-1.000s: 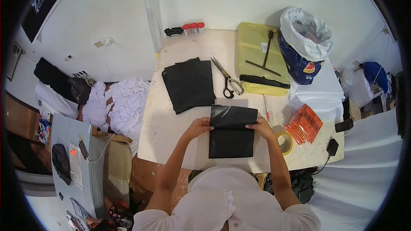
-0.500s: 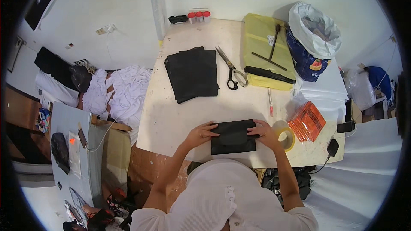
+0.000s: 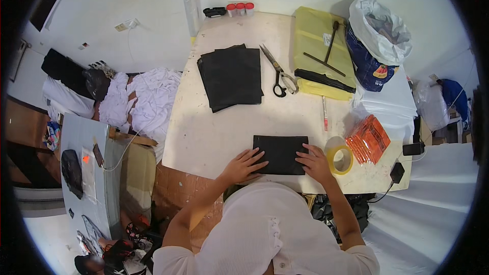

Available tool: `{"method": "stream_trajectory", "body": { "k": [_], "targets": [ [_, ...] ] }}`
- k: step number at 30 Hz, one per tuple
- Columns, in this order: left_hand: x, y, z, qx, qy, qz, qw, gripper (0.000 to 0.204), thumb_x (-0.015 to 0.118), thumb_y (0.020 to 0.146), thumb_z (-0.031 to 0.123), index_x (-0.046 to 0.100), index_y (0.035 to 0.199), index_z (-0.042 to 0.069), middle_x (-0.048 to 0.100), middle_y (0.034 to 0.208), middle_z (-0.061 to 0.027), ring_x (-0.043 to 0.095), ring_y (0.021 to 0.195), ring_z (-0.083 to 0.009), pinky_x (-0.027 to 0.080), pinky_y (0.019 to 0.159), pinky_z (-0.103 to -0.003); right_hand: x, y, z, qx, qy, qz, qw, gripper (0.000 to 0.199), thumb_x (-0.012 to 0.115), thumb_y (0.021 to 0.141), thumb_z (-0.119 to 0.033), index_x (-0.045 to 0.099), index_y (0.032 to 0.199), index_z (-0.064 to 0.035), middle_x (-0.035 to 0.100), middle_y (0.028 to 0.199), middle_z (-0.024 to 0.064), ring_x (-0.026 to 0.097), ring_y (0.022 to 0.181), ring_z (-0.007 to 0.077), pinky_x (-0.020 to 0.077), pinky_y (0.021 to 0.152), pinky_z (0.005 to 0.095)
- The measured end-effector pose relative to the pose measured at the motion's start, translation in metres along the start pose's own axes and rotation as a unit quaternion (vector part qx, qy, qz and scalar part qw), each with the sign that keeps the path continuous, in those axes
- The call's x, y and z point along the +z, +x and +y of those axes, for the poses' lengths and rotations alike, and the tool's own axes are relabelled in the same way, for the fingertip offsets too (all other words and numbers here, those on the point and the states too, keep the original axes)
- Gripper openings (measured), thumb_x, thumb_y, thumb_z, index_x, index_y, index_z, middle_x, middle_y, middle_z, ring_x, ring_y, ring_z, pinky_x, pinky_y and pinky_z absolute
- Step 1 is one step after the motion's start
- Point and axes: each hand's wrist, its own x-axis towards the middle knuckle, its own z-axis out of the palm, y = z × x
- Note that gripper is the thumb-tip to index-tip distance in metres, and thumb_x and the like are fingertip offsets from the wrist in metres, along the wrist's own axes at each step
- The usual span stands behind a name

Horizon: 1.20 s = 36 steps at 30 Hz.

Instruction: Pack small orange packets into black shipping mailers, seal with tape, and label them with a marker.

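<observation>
A folded black sheet (image 3: 280,155), plastic or fabric, lies flat at the table's near edge. My left hand (image 3: 243,166) rests on its left side with the fingers stretched out. On its right side lie the spread fingers of my right hand (image 3: 314,163). Farther off to the left is a loose stack of black sheets (image 3: 230,79). Scissors (image 3: 279,71) with one black and one pale handle lie beside that stack. Close to my right hand sits a roll of yellowish tape (image 3: 340,157).
An orange plastic-wrapped packet pile (image 3: 369,140) and a slim pen-like item (image 3: 325,114) lie to the right. Behind them are a yellow package (image 3: 316,35) with a dark T-shaped tool (image 3: 328,53) and a blue-white sack (image 3: 374,46). Red-lidded jars (image 3: 240,9) stand at the back.
Both hands have slid down onto the sides of the folded black sheet, where they gripped its upper part before. It now lies flatter, its top flap smooth. The view has shifted slightly.
</observation>
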Motion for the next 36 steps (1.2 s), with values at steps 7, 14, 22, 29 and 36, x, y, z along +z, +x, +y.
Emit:
{"method": "stream_trajectory", "body": {
  "k": [7,14,22,29,36],
  "targets": [
    [0.004,0.010,0.001,-0.029,0.014,0.022,0.999,0.047,0.060,0.080,0.037,0.050,0.123,0.021,0.041,0.134,-0.0068,0.037,0.125,-0.0237,0.030,0.102,-0.042,0.006,-0.006,-0.003,0.015,0.023,0.031,0.999,0.034,0.070,0.058,-0.006,0.067,0.091,-0.0140,0.062,0.106,-0.0033,0.047,0.115,0.0219,0.0377,0.096,0.0401],
    [0.011,0.009,-0.002,-0.034,0.025,0.051,0.998,0.043,0.062,0.079,0.035,0.054,0.117,0.018,0.044,0.131,-0.0050,0.038,0.124,-0.0220,0.031,0.102,-0.041,0.014,-0.016,0.007,-0.002,0.021,0.006,1.000,0.032,0.069,0.059,-0.005,0.068,0.090,-0.0134,0.063,0.106,-0.0019,0.048,0.115,0.0211,0.0369,0.097,0.0395],
    [-0.009,0.045,0.007,0.011,-0.029,-0.023,0.999,0.057,0.063,0.078,0.035,0.045,0.126,0.012,0.037,0.137,-0.0075,0.031,0.129,-0.0250,0.025,0.106,-0.039,0.018,-0.016,0.007,0.012,0.080,0.020,0.997,0.026,0.068,0.066,-0.005,0.068,0.091,-0.0122,0.063,0.105,0.0009,0.052,0.111,0.0224,0.0381,0.097,0.0409],
    [-0.022,0.085,0.007,0.043,-0.056,-0.046,0.996,0.069,0.063,0.077,0.038,0.034,0.134,0.013,0.032,0.139,-0.0100,0.028,0.130,-0.0270,0.019,0.108,-0.041,-0.005,0.009,0.005,0.147,0.158,0.094,0.972,0.024,0.067,0.067,-0.002,0.068,0.090,-0.0088,0.065,0.097,0.0047,0.056,0.103,0.0245,0.0445,0.088,0.0363],
    [-0.013,0.088,-0.061,-0.212,-0.581,0.048,0.784,0.039,0.064,0.079,0.008,0.054,0.116,0.005,0.056,0.116,-0.0054,0.049,0.111,-0.0197,0.035,0.098,-0.036,-0.067,0.064,-0.011,0.118,0.265,0.158,0.944,0.021,0.062,0.070,0.005,0.067,0.090,-0.0021,0.066,0.088,0.0097,0.062,0.084,0.0190,0.0465,0.077,0.0272]
  ]
}}
